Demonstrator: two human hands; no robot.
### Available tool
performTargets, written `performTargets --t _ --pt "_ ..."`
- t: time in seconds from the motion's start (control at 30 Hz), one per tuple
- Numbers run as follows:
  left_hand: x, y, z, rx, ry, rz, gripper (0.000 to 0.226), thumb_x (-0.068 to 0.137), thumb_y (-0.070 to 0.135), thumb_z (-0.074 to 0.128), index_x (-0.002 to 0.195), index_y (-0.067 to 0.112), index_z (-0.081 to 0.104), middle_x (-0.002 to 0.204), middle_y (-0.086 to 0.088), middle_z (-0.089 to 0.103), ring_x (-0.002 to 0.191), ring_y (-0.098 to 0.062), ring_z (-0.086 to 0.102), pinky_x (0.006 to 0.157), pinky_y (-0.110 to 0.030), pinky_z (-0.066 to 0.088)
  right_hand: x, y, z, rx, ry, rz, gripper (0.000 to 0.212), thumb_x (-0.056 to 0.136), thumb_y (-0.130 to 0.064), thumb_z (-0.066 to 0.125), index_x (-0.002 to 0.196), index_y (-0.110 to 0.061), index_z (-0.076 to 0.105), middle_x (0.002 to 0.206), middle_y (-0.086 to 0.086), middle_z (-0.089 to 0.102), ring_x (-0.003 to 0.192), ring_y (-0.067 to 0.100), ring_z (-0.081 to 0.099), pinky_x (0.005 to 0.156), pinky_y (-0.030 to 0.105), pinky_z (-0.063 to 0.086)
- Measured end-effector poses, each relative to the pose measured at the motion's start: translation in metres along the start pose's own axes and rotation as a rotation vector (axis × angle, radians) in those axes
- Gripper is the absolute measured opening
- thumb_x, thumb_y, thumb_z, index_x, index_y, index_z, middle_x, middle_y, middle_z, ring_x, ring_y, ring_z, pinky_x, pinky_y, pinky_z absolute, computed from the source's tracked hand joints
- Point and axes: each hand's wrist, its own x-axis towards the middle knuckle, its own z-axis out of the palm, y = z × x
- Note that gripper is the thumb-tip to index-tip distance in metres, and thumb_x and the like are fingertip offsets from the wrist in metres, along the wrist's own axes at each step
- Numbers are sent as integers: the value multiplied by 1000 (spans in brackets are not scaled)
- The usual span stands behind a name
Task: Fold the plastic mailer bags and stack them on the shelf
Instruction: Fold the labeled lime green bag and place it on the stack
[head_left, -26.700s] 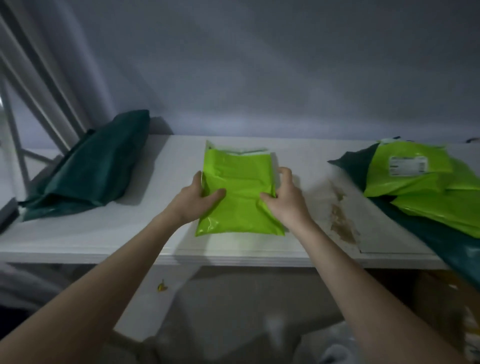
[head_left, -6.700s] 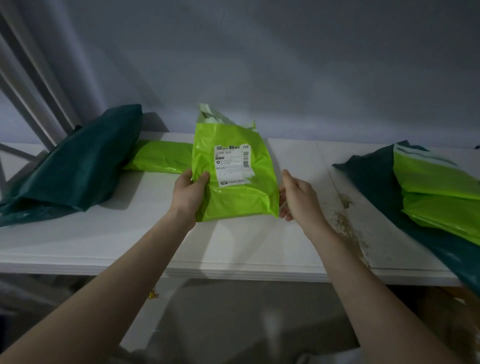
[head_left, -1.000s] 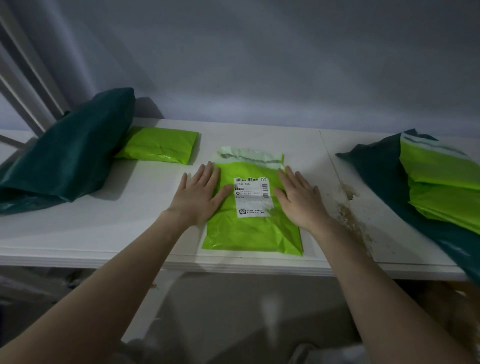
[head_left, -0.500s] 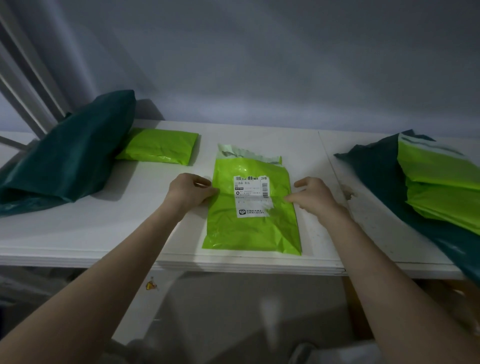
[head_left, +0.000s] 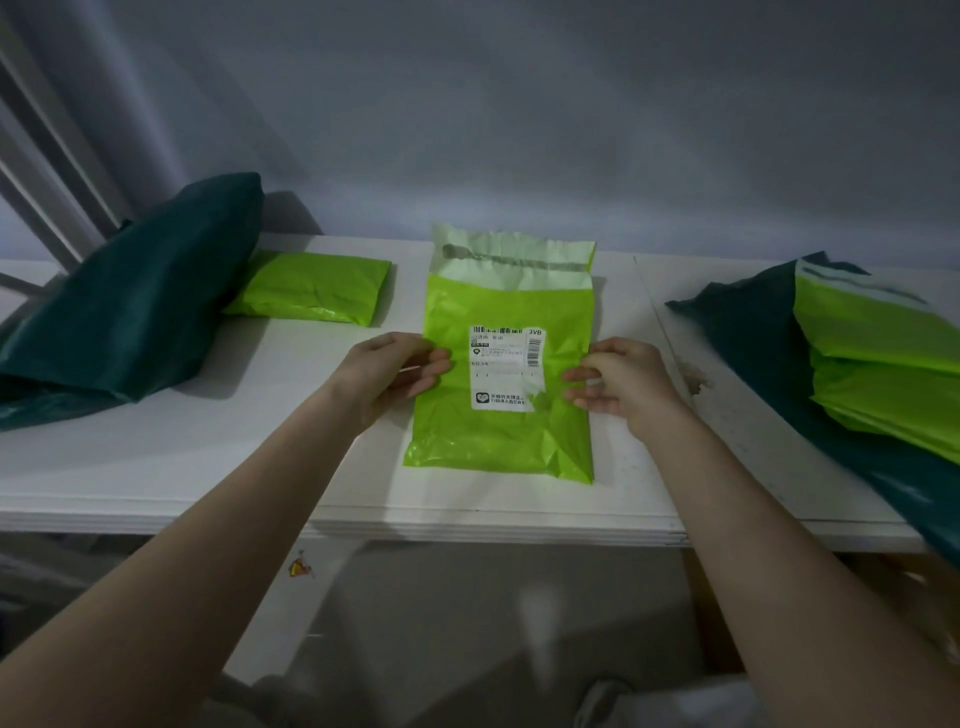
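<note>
Surface: white shelf (head_left: 208, 457) stood against a grey wall (head_left: 519, 114), dimly lit.
Mailer bag: lime-green mailer bag (head_left: 498, 426) lay at the shelf's middle, white label (head_left: 506, 366) facing up, pale flap (head_left: 514, 262) raised toward the wall.
Left hand: left hand (head_left: 387, 371) pinched the bag's left edge, fingers curled round it.
Right hand: right hand (head_left: 621, 379) pinched the right edge likewise.
Folded bag: folded green bag (head_left: 311, 288) lay left, beside a dark green bag (head_left: 130, 312).
Pile: green mailers (head_left: 883, 358) lay on dark green plastic (head_left: 753, 332), right.
</note>
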Motion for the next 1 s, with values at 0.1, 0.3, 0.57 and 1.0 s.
performTargets --t 0.1,0.3,0.57,1.0 --pt "2 0 2 -26 -1 -11 9 93 7 49 93 7 58 85 -4 70 62 -2 69 58 -12 54 -3 -4 2 86 -19 -21 14 91 1 43 87 -7 53 81 14 67 53 19 67 50 23 56" --pt "5 5 0 -180 -42 -9 23 100 22 34 95 11 55 98 -4 67 72 -6 70 64 -16 54 -7 -12 4 274 -48 25 21 96 -17 36 91 -6 53 99 15 66 69 26 66 57 27 57" --pt "1 2 0 13 -21 -2 18 91 26 57 95 9 62 99 -3 65 78 -12 70 65 -20 56 -6 -13 2 213 -159 135 23 92 -32 50 102 -12 56 101 2 62 56 25 67 47 24 54" --pt "-6 3 4 152 -14 34 8 91 18 58 96 12 60 77 -4 60 58 -9 58 49 -15 48 1 -7 -4 75 -3 0 15 85 1 59 89 -13 57 73 9 57 46 12 57 40 16 43"
